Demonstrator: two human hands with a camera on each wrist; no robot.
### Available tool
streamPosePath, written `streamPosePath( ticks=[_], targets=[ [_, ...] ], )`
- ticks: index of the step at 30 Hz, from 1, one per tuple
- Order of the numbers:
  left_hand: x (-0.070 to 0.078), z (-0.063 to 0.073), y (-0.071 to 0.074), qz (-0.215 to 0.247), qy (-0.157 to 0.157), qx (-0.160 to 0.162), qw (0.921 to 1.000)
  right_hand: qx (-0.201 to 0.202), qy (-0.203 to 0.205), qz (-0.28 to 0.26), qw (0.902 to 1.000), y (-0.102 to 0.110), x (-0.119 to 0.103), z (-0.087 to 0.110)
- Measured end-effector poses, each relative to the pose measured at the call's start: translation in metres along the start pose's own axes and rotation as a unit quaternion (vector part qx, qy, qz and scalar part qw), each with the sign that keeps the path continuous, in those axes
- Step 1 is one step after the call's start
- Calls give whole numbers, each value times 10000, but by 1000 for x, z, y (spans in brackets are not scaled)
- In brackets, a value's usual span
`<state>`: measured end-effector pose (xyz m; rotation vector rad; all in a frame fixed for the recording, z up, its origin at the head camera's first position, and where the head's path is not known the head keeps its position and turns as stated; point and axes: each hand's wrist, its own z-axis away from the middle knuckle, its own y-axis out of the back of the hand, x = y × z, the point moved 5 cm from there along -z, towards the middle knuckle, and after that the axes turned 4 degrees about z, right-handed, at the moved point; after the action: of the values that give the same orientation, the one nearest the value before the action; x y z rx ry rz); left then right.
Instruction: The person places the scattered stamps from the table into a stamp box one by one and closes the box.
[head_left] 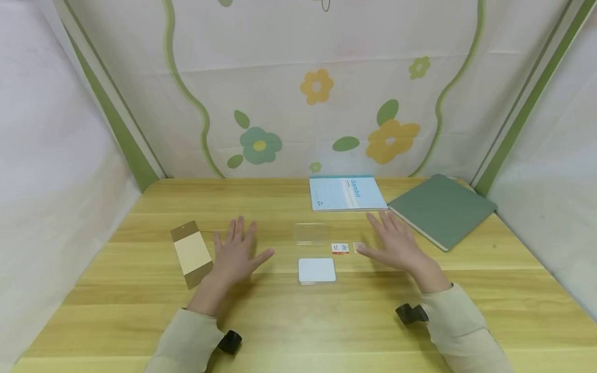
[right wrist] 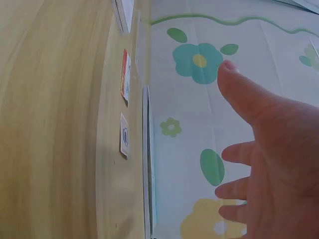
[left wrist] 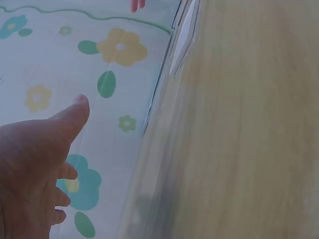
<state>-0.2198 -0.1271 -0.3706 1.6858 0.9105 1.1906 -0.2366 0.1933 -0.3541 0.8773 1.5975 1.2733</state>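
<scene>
My left hand (head_left: pixel 233 257) is spread over the left half of the table, fingers straight and nothing in its grasp. Just left of it lies a brown card with a cream panel (head_left: pixel 192 252). Between the hands is a white rectangular card (head_left: pixel 317 269) with a clear edge along its near side. Behind that lies a clear plastic rectangle (head_left: pixel 311 233). Two small printed pieces, one with a red strip (head_left: pixel 340 248) and one squarish (right wrist: pixel 124 137), lie to the right. Straight-fingered too, my right hand (head_left: pixel 396 243) holds nothing; its thumb overlaps the squarish piece in the head view.
A light blue notebook (head_left: pixel 345 194) marked "Gambit" lies at the back of the wooden table (head_left: pixel 298 331). Right of it, a dark green book (head_left: pixel 443 212) lies at an angle. Flowered cloth (head_left: pixel 280 83) hangs behind the table, with pale cloth on both sides.
</scene>
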Motion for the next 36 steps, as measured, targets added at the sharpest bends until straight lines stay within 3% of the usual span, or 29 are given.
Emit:
streamPosePath(
  ticks=[7, 14, 17, 22, 27, 36],
  targets=[
    [7, 0, -3, 766, -114, 167, 9969, 211, 494, -763, 9956, -7, -6, -9],
    [21, 2, -20, 1313, -456, 425, 9894, 162, 677, -1637, 9840, -23, -10, -19],
    [28, 3, -30, 1645, -604, 322, 9840, 65, 602, -1892, 9801, -31, -10, -21],
    [35, 4, -48, 2023, -614, -139, 9773, 2, 505, -2246, 9731, -45, -6, -23],
    [39, 6, -60, 1914, -584, -420, 9789, 285, 654, -2279, 9711, -55, -3, -25],
    [43, 9, -70, 1154, -787, -422, 9893, 673, 540, -1568, 9838, -67, -5, -23]
  ],
)
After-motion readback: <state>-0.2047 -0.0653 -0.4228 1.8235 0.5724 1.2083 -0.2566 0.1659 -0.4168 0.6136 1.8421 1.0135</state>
